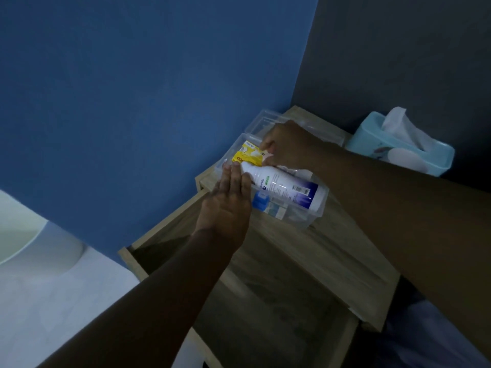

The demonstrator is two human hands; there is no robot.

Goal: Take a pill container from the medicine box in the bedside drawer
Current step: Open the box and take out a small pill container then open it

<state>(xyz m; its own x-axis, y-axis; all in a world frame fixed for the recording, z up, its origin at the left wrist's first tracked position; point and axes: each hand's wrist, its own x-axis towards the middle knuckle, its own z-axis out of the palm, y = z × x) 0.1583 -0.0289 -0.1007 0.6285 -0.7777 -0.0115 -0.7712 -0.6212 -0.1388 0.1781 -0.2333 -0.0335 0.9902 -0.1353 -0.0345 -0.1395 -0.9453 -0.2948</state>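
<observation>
Clear medicine box [305, 219] sat on top of the wooden bedside table [332, 261], lid off; the clear lid [268, 123] lay just beyond it at the far side. Right hand [287, 147] was over the far end of the box, fingertips pinched on something small and pale at the edge of a yellow pack [245, 156]; couldn't tell whether that was a pill container, too small and half hidden by the fingers. Left hand [228, 205] was flat, fingers together and straight, pressed against the box's left side and touching the neck end of a white bottle [284, 189], not gripping anything. The bottle lay on its side across the top of the box contents, white body with a purple band and printed label, between the two hands. Also in the box: the yellow pack at the far left end with red digits on it, a blue plastic piece [261, 203] near the left hand, some pale packets under the bottle, not readable. Drawer [265, 301] below the tabletop was pulled out toward the near side; its inside looked dark and nothing in it could be made out. Teal tissue box [398, 150] stood at the far right of the tabletop, a white tissue sticking up. Blue wall [132, 102] ran along the left.
</observation>
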